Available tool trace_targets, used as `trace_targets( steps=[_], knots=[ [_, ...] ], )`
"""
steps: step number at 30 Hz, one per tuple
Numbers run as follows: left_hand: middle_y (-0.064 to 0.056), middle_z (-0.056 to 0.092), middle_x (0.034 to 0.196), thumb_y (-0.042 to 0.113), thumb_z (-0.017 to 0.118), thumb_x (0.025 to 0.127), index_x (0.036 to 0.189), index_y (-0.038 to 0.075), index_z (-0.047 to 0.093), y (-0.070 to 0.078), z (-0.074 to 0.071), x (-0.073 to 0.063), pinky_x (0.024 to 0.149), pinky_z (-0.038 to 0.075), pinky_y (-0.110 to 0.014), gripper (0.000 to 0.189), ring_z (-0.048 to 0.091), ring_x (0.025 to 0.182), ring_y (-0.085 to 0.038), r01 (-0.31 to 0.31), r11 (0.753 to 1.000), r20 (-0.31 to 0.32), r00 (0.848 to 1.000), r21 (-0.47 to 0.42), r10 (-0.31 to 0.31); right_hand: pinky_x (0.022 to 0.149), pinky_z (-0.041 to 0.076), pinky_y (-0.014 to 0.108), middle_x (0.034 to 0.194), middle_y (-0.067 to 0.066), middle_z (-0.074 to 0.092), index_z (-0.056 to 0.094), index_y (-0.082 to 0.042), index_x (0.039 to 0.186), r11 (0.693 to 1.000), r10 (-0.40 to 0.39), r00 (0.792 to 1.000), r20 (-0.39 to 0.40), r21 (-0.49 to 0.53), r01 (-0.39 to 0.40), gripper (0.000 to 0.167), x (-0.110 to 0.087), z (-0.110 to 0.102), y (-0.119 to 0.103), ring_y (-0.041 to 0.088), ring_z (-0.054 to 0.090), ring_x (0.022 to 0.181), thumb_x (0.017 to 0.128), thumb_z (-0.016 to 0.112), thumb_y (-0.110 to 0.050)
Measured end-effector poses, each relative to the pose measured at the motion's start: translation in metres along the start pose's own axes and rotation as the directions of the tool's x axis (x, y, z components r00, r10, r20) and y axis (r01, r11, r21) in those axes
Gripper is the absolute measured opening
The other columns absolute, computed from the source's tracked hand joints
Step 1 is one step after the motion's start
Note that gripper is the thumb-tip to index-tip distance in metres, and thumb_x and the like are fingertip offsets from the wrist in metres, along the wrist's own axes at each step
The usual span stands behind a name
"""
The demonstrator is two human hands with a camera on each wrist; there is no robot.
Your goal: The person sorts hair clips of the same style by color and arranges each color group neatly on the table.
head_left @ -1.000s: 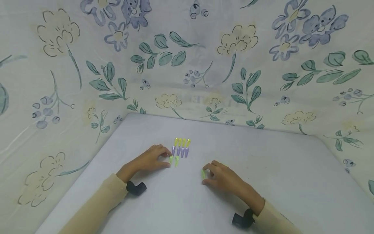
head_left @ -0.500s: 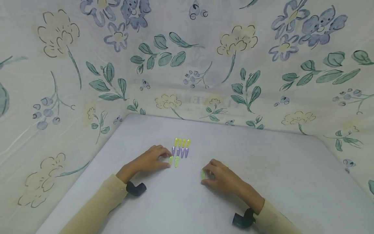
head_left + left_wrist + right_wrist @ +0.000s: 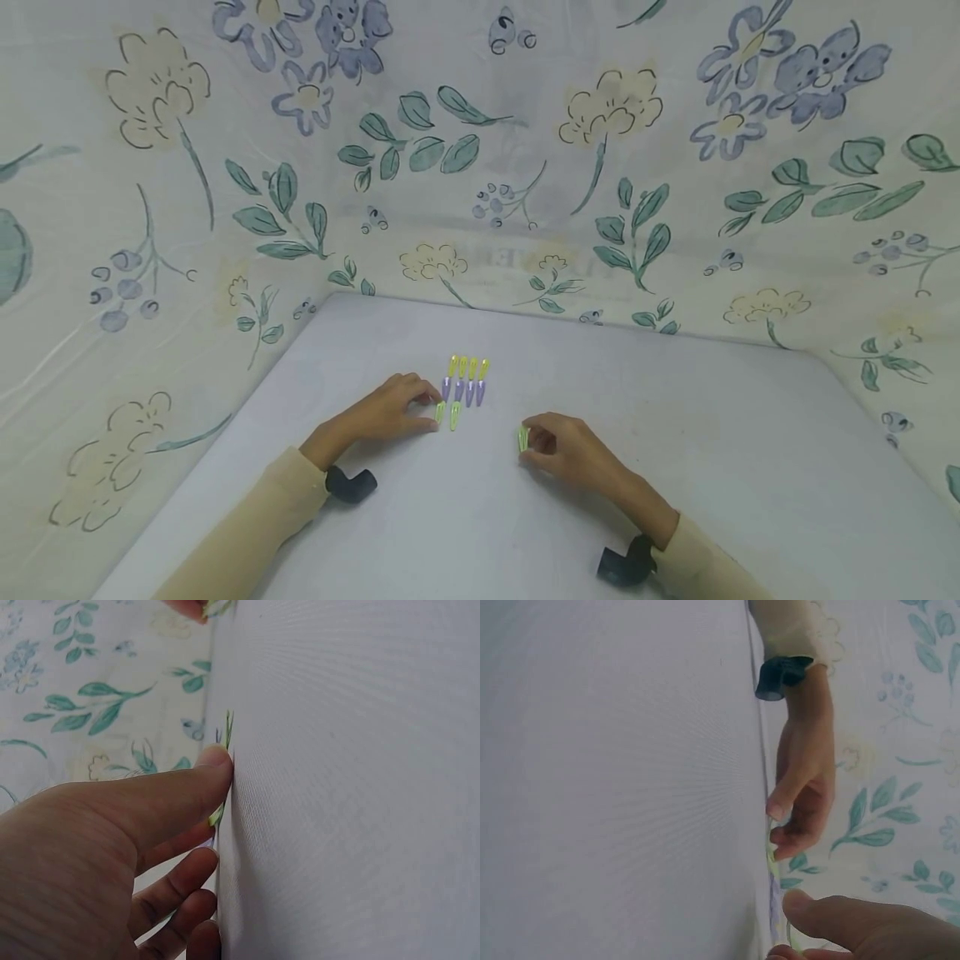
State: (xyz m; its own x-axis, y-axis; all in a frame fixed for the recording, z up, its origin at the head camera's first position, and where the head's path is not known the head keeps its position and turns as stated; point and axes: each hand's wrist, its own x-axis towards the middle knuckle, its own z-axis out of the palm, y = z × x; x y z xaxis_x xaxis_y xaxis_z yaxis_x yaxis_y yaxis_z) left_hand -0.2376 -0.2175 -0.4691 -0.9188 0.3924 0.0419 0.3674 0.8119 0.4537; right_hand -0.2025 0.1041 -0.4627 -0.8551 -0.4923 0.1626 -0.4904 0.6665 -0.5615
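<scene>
In the head view my left hand (image 3: pixel 390 408) lies at the table's left-centre, its thumb and index finger at the two ends of a light green snap hair clip (image 3: pixel 440 413). The left wrist view shows that thumb against the clip, which the hand (image 3: pixel 112 825) partly hides. A second green clip (image 3: pixel 455 416) lies just right of it. Above these are a row of several purple clips (image 3: pixel 459 390) and a row of several yellow clips (image 3: pixel 463 367). Farther right, my right hand (image 3: pixel 573 450) pinches another green clip (image 3: pixel 522 439) between thumb and fingers, apart from the rows.
A white table (image 3: pixel 465 525) carries the clips and both forearms. Floral-patterned sheeting (image 3: pixel 510 158) stands behind the table and along its sides. Each wrist wears a black band-like mount, the left mount (image 3: pixel 351 485) and the right mount (image 3: pixel 626 565).
The right hand's fingers have shifted on their green clip, which shows more plainly and sits slightly higher in the head view. My left hand and the rows have stayed in place.
</scene>
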Motion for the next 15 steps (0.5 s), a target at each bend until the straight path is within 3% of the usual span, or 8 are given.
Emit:
trace_targets(
  steps=[9,15],
  knots=[
    [0.007,0.061,0.107,0.035,0.079,0.085,0.119,0.021,0.066,-0.0004,-0.0016,-0.0001,0.096,0.047,-0.039,0.039,0.051,0.107,-0.015,0.004,1.0,-0.005,1.0,-0.009,-0.004,0.073,0.054,0.018,0.091,-0.005,0.07,0.07,-0.004,0.116,0.996,-0.074,0.997,-0.014,0.049,0.075,0.039,0.0019,-0.0011,-0.0028,0.005,0.063,0.081,0.082,0.082,-0.019],
    [0.006,0.061,0.107,0.035,0.079,0.085,0.118,0.02,0.066,0.0029,-0.0009,-0.0005,0.096,0.047,-0.04,0.039,0.052,0.106,-0.016,-0.002,1.0,-0.004,1.0,-0.019,0.002,0.075,0.055,0.017,0.093,-0.002,0.073,0.069,-0.004,0.118,0.997,-0.03,0.999,-0.023,0.074,0.032,0.04,0.0034,-0.0049,-0.0094,0.008,0.069,0.085,0.083,0.08,-0.019]
  ],
)
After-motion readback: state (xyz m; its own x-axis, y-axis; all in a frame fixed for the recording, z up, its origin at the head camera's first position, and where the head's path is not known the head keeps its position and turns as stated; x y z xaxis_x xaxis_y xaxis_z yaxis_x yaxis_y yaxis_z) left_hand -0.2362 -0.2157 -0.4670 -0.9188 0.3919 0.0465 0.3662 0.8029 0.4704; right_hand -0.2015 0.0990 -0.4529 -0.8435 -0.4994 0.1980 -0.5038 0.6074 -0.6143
